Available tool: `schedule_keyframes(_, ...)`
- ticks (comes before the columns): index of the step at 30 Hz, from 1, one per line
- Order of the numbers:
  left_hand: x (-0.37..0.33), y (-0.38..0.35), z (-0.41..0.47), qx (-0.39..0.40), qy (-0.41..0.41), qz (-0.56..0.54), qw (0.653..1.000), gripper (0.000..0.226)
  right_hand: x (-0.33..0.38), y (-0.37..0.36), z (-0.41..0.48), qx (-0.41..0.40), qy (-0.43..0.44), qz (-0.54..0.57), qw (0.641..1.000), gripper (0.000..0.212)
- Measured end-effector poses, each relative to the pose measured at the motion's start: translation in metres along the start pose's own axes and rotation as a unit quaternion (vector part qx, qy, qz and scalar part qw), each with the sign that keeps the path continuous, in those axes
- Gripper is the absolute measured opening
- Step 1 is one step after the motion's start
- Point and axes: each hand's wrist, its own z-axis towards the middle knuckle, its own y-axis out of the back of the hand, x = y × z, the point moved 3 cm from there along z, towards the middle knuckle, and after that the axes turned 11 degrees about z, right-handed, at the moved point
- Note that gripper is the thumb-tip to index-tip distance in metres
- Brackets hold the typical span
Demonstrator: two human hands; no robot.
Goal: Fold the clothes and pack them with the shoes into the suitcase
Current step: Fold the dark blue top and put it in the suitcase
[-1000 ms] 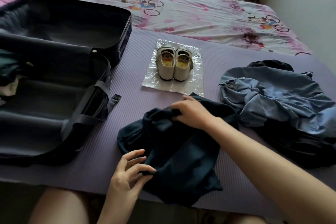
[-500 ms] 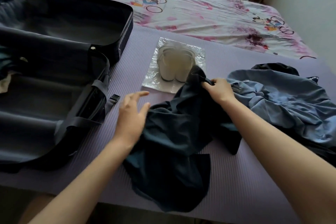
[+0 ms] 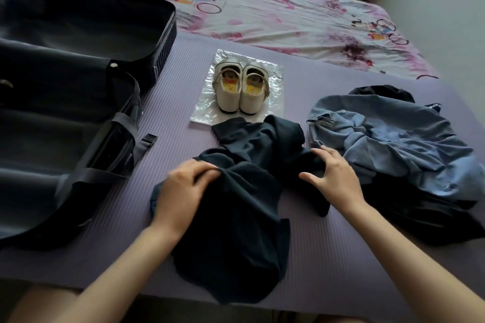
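Head view: a purple ribbed foam mat (image 3: 328,257) covers the near part of a bed, with an open black hard-shell suitcase (image 3: 168,34) lying across the mat's left edge. A crumpled pale-blue denim-like garment (image 3: 393,144) is heaped over darker cloth toward the right edge. At the middle, a rumpled dark navy cloth garment (image 3: 236,231) runs from the near edge, which it overhangs, to the clear plastic sheet (image 3: 204,110) under a pair of white child's shoes with yellow cartoon insoles (image 3: 240,92).

The left hand (image 3: 181,189) has its grip pinching a ridge of the navy cloth. The right hand (image 3: 333,178) has its grip spread, fingers flat on the garment's right side.

The step looks like flattening before the first fold. It would go best with the pinched ridge drawn out toward the left edge while the flat palm smooths outward, keeping the cloth off the shoes and the blue heap.
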Motion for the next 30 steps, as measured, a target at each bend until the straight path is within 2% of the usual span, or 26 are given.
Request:
schedule_keyframes(2, 0.016, 0.031, 0.008, -0.061, 0.077, -0.009, 0.995, 0.012, -0.005, 0.000, -0.005, 0.007, -0.009, 0.028, 1.000, 0.060)
schedule_keyframes(4, 0.031, 0.050, 0.017, -0.060, 0.124, 0.029, 0.990, 0.015, -0.005, 0.001, -0.008, -0.002, -0.002, 0.089, 0.996, 0.054)
schedule_keyframes(6, 0.038, 0.054, 0.019, -0.009, 0.120, 0.097, 0.988, 0.028, -0.004, -0.002, -0.010, -0.006, 0.012, 0.113, 0.994, 0.055)
schedule_keyframes(7, 0.037, 0.054, 0.016, 0.010, 0.114, 0.108, 0.988, 0.042, -0.003, -0.005, -0.011, 0.000, 0.019, 0.106, 0.994, 0.057)
schedule_keyframes(9, 0.024, 0.056, 0.010, 0.018, 0.084, 0.074, 0.994, 0.068, 0.000, -0.013, -0.017, 0.009, 0.042, 0.075, 0.996, 0.059)
schedule_keyframes(11, 0.006, 0.054, 0.004, 0.012, 0.037, 0.053, 0.998, 0.066, 0.009, -0.018, -0.031, -0.013, 0.068, 0.029, 0.997, 0.060)
schedule_keyframes(14, -0.006, 0.026, -0.007, 0.109, -0.028, 0.039, 0.993, 0.035, 0.037, -0.030, -0.066, -0.020, 0.117, 0.023, 0.993, 0.070)
schedule_keyframes(15, -0.003, 0.012, -0.012, 0.164, -0.030, 0.066, 0.984, 0.037, 0.048, -0.038, -0.082, 0.010, 0.118, 0.056, 0.991, 0.074)
schedule_keyframes(17, 0.008, -0.008, -0.023, 0.262, -0.035, 0.192, 0.945, 0.052, 0.066, -0.055, -0.111, 0.094, 0.113, 0.090, 0.985, 0.077)
schedule_keyframes(19, 0.024, -0.015, -0.032, 0.307, -0.045, 0.296, 0.903, 0.058, 0.068, -0.070, -0.133, 0.136, 0.133, 0.059, 0.980, 0.069)
schedule_keyframes(22, 0.041, -0.010, -0.040, 0.289, -0.072, 0.332, 0.895, 0.057, 0.059, -0.069, -0.142, 0.073, 0.134, 0.044, 0.987, 0.043)
schedule_keyframes(25, 0.049, 0.002, -0.042, 0.232, -0.066, 0.265, 0.934, 0.046, 0.040, -0.048, -0.129, -0.033, 0.051, 0.103, 0.993, 0.020)
schedule_keyframes(27, 0.055, 0.013, -0.042, 0.180, -0.061, 0.233, 0.954, 0.038, 0.026, -0.036, -0.117, -0.052, -0.004, 0.194, 0.980, 0.019)
schedule_keyframes(28, 0.058, 0.018, -0.044, 0.156, -0.067, 0.218, 0.961, 0.035, 0.023, -0.030, -0.113, -0.043, 0.000, 0.228, 0.973, 0.023)
schedule_keyframes(30, 0.064, 0.027, -0.050, 0.119, -0.118, 0.199, 0.966, 0.030, 0.022, -0.025, -0.114, 0.025, 0.038, 0.266, 0.963, 0.040)
